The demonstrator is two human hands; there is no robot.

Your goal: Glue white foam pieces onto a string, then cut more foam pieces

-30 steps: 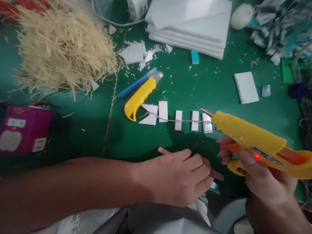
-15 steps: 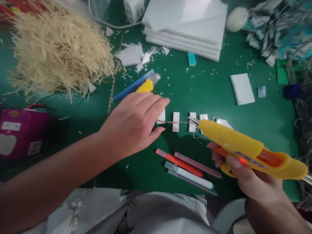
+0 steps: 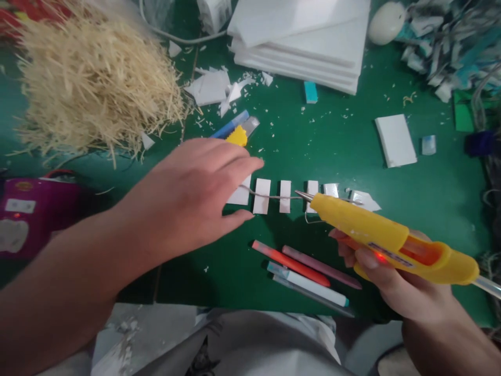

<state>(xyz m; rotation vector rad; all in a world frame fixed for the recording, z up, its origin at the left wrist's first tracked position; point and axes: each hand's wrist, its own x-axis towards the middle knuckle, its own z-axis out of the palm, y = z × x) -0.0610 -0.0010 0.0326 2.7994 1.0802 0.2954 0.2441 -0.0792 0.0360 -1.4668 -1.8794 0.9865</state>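
My right hand [image 3: 395,282] is wrapped round a yellow glue gun [image 3: 364,222]. Its metal nozzle points left, over or beside one of several small white foam strips [image 3: 285,197] set in a row. A thin grey string [image 3: 275,197] runs across the strips. My left hand [image 3: 188,196] reaches over the row's left end, index finger and thumb apart. A larger white piece [image 3: 239,194] shows between them, and the string disappears beneath the fingers. Whether hidden fingers touch the string I cannot tell. A cutter with a yellow part [image 3: 237,137] lies just beyond this hand.
Pens [image 3: 291,262] lie near the table's front edge. Wood shavings [image 3: 97,89] are heaped at back left, with a purple box [image 3: 33,216] below. White foam sheets [image 3: 301,42] are stacked at the back. A foam block [image 3: 396,140] and shredded scraps [image 3: 438,47] lie right.
My left hand has moved left, uncovering more of the strips and string. The glue gun in my right hand has shifted slightly left. The view has shifted a little too.
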